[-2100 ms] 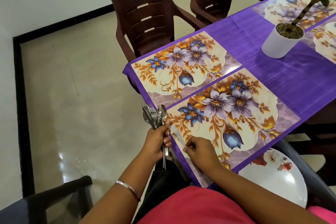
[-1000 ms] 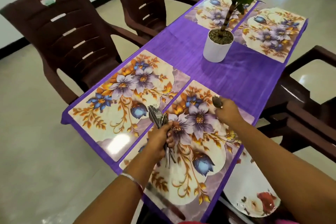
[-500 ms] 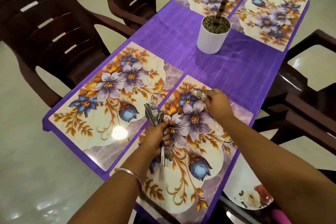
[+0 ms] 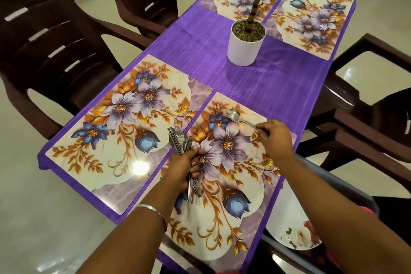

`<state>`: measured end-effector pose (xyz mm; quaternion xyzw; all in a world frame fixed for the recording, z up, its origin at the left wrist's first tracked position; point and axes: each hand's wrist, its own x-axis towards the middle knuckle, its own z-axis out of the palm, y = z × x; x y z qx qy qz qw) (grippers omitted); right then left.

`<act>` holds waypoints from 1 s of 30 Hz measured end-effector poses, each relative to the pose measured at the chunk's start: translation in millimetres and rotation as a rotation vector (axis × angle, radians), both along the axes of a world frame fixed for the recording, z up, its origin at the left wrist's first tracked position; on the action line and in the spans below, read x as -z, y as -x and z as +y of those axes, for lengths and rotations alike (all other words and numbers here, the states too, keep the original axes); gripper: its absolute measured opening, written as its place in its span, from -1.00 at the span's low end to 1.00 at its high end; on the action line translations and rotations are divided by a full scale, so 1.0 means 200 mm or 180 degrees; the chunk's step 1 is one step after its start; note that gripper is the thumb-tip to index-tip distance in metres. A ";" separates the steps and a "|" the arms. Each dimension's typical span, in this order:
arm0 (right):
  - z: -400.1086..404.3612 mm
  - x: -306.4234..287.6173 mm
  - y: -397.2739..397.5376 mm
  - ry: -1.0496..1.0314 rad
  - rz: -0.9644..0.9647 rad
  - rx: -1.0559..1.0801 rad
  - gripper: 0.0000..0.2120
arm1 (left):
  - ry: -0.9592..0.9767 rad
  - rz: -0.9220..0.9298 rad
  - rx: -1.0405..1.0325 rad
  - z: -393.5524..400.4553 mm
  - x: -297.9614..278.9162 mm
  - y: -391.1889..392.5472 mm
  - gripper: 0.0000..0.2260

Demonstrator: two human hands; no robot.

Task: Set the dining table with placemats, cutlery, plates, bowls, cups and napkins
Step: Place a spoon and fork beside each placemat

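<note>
Step in hand, as judged: laying a spoon on the near right placemat, up at that mat's far edge

Right hand pinches the spoon by the handle end, bowl pointing toward the mat's far left corner and lying on or just above the mat (contact not resolvable). Left hand grips a cutlery bundle in a closed fist over the mat's left edge, fork tines up, handles hanging below the fist

To do it well:
- set the handle down flat, parallel to the far edge, before the pinch lets go, so the spoon does not roll or skid on the glossy mat
- keep it inside the mat border, clear of the centre where a plate would presumably go
- hold the bundle upright and off the mat; a loose piece could slip out of the fist

Counts:
- placemats: 4, two at the near end of the table, two at the far end; near left placemat bears nothing
- spoons laid or being laid: 1
- pieces in bundle: several, count not readable
- plates: 1 visible, a floral plate below the table's right edge, apparently on a seat
- potted plant: 1, mid-table
- brown chairs: 2 along the left edge, at least 1 on the right
- bowls, cups, napkins: 0 in view
</note>
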<state>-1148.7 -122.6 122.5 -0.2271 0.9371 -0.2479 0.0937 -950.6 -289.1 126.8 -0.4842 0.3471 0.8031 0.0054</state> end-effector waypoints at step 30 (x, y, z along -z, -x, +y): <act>0.00 -0.12 -0.18 0.0263 0.0121 0.0405 -0.67 | -0.0361 0.0363 -0.0055 -0.02 -0.01 -0.03 -0.75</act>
